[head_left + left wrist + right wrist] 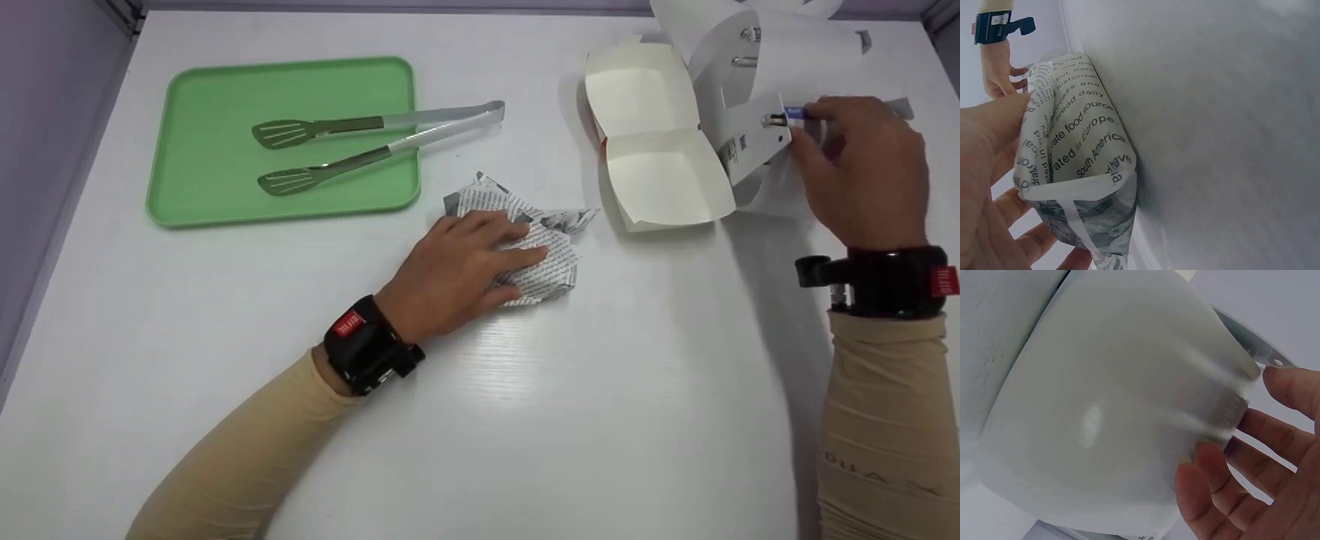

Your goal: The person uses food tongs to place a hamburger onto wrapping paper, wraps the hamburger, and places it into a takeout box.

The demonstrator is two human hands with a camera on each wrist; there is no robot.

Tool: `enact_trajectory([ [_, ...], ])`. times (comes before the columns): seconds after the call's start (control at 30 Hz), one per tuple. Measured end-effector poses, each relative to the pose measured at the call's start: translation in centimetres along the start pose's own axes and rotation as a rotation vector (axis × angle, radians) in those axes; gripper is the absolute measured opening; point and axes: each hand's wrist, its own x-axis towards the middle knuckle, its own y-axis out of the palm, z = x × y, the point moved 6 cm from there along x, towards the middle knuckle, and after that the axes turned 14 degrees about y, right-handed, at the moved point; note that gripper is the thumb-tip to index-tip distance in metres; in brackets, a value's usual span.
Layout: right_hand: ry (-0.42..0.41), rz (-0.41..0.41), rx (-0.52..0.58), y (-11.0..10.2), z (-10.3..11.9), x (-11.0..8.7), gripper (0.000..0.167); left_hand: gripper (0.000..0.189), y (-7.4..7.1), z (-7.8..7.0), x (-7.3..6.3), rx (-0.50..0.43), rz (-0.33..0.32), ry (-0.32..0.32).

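My left hand (457,270) rests on top of a package wrapped in newsprint-patterned paper (551,259), fingers spread and fairly straight. In the left wrist view, the folded end of the newsprint-patterned package (1086,140) faces the camera, and what it contains is hidden. At the right, my right hand (870,165) pinches a small blue sticker (793,114) at the edge of curled white backing sheets (810,60). In the right wrist view, a glossy white sheet (1095,382) bulges beside my thumb and fingers, with a dark patch showing near its edge.
An open white paperboard box (660,176), its two halves spread, stands left of the curled sheets. Metal tongs (337,124) lie across a green tray (202,187) at the back left, their joined end past its right rim. Behind, a wall borders the white table (525,420).
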Motion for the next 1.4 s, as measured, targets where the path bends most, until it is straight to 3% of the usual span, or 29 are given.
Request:
enact_trajectory([
  [0.23,-0.028,-0.016,-0.018,0.33,0.05,0.02,0.039,0.048,0.06,-0.02,-0.01,0.008,0.002,0.003],
  [0.43,0.019,0.006,-0.009,0.67,-0.14,0.13,0.045,0.047,0.01,-0.04,0.02,0.019,0.006,0.006],
  [0.7,0.071,-0.071,0.062,0.66,-0.23,0.15,0.037,0.047,0.03,0.02,0.04,0.006,0.012,-0.003],
  [0.9,0.106,-0.077,0.095,0.97,-0.59,0.44,0.036,0.047,-0.02,0.0,0.0,-0.001,0.003,-0.002],
  [1.1,0.117,-0.07,0.191,0.86,-0.45,0.4,0.034,0.046,0.0,-0.01,0.03,-0.002,0.008,-0.002],
  [1.4,0.219,-0.029,0.363,0.74,-0.84,0.81,0.032,0.046,-0.02,0.0,0.03,-0.009,-0.011,0.004],
])
